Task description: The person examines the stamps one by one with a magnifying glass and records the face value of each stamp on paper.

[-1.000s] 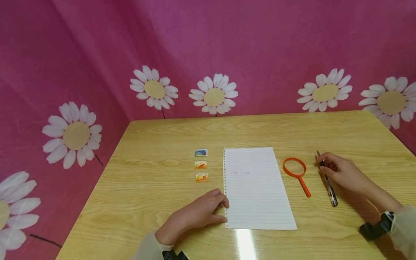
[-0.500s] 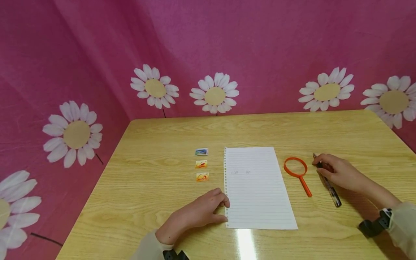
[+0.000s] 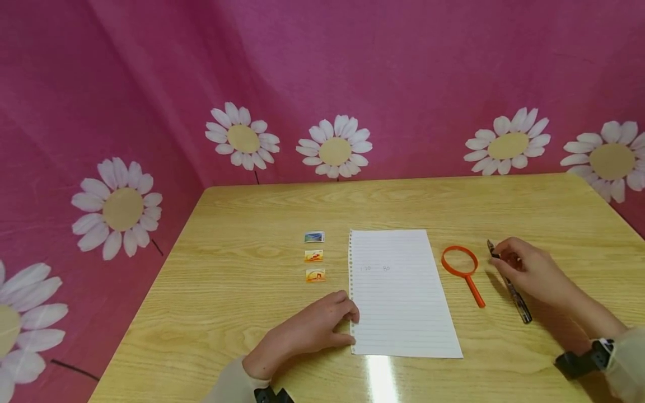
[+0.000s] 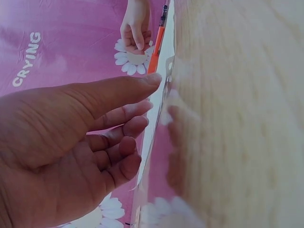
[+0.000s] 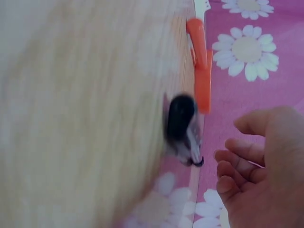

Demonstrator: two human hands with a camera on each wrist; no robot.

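My left hand (image 3: 314,322) rests by the left edge of a lined sheet of paper (image 3: 403,308), fingers loosely bent. In the left wrist view, its thumb tip (image 4: 154,78) is right at the sheet's edge. My right hand (image 3: 536,271) overlaps a pen (image 3: 519,302) lying slanted on the table in the head view. The right wrist view shows that hand (image 5: 259,161) apart from the pen (image 5: 180,118), above it, with loosely curled fingers holding nothing. An orange magnifying glass (image 3: 473,291) lies between the paper and the pen.
Three small stamp-like pictures stand in a column left of the paper: a blue one (image 3: 314,237), then two yellow-and-red ones, the lowest (image 3: 316,275) nearest my left hand. Faint handwritten figures (image 3: 375,268) mark the sheet. A pink flowered curtain (image 3: 403,84) hangs behind the wooden table (image 3: 227,268).
The pen has shifted slightly and turned, its lower end further right. My right hand has come off it. My left hand keeps its place at the paper.
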